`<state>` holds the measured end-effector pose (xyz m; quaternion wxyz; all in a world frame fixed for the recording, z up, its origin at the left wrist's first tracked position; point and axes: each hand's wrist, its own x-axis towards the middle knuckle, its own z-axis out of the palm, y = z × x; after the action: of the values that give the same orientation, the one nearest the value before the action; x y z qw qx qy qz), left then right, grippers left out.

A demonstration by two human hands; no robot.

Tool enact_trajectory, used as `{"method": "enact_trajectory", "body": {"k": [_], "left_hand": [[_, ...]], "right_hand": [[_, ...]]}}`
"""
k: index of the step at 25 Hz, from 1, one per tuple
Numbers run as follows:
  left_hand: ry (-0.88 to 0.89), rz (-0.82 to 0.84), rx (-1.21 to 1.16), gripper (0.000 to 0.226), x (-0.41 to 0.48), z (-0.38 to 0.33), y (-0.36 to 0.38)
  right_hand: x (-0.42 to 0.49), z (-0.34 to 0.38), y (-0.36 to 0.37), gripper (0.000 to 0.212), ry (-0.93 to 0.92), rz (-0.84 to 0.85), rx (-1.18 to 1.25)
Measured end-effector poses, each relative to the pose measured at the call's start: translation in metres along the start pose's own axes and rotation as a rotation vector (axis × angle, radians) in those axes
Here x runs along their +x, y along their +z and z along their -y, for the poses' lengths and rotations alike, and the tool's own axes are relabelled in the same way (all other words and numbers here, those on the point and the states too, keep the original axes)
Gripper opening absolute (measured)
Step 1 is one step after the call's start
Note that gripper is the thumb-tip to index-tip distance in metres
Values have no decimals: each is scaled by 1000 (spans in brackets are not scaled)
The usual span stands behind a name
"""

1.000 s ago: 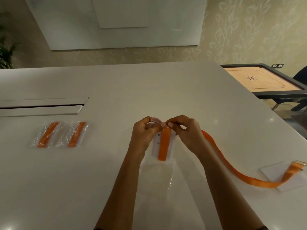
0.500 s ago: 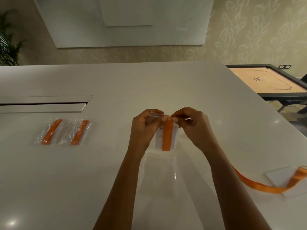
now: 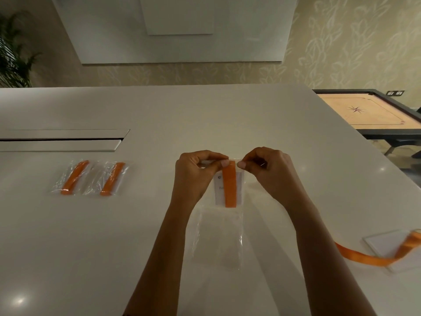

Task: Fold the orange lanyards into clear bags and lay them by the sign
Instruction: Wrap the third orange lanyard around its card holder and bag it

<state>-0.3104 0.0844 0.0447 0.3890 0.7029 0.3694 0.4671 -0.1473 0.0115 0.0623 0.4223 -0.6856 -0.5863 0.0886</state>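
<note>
Nearest, betw. the forearms: an empty clear plastic bag (image 3: pixel 217 238) lies flat on the white worktop (image 3: pixel 68 247). It's parked right under the work, I'd say so the bundle can drop straight in. Near R edge: a loose orange ribbon lanyard (image 3: pixel 364 258) trails over a flat clear badge sleeve (image 3: pixel 382 244), unfolded, prob. waiting its turn.

Just beyond the bag: left hand (image 3: pixel 196 174) and right hand (image 3: pixel 271 172), raised off the worktop. Both grips are pinching, thumb + forefinger each, at the top end of a folded orange lanyard strip (image 3: pixel 229 188). The strip hangs down in front of a small white printed card (image 3: pixel 218 190). Whether the L grip also holds the card, can't tell. Pinching the top from both sides keeps the folds stacked, I judge, while the end gets tidied. Not bagged yet.

Further L: two clear bags w/ folded orange lanyards inside, first bagged lanyard (image 3: pixel 73 177) and second bagged lanyard (image 3: pixel 112 179). They lie side by side and parallel, well apart from the hands, so I read them as the done pile. Can't ID a sign near them.

Beyond those: a long recessed cable slot (image 3: pixel 61 140) in the worktop.

Far R, off the worktop: a wooden carrom board w/ dark frame (image 3: pixel 366 112). Back wall: white wall panel (image 3: pixel 173 42), leafy plant (image 3: pixel 13 55) far L.
</note>
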Motion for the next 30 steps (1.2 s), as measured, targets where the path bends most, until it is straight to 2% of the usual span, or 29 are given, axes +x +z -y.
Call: {"method": "enact_trajectory", "body": {"k": [5, 9, 12, 16, 20, 23, 26, 30], "left_hand": [[6, 3, 44, 8, 1, -2, -20], [-16, -12, 46, 13, 3, -4, -37], [-59, -19, 74, 16, 0, -1, -54], [-160, -138, 119, 17, -8, 6, -71], [-321, -301, -3, 30, -10, 10, -88], [-458, -306, -162, 40, -14, 10, -103], [-513, -248, -111, 34, -15, 5, -114], [-488, -298, 5, 30, -17, 2, -124]], "right_hand": [[-1, 1, -3, 15, 36, -15, 25], [2, 9, 2, 8, -3, 79, 44], [3, 10, 14, 12, -32, 151, 1], [9, 18, 42, 12, -42, 169, -20], [12, 34, 70, 15, 19, 156, 179], [14, 41, 83, 16, 100, 174, 292], [16, 46, 91, 17, 157, 208, 333], [15, 53, 103, 18, 231, 245, 395]]}}
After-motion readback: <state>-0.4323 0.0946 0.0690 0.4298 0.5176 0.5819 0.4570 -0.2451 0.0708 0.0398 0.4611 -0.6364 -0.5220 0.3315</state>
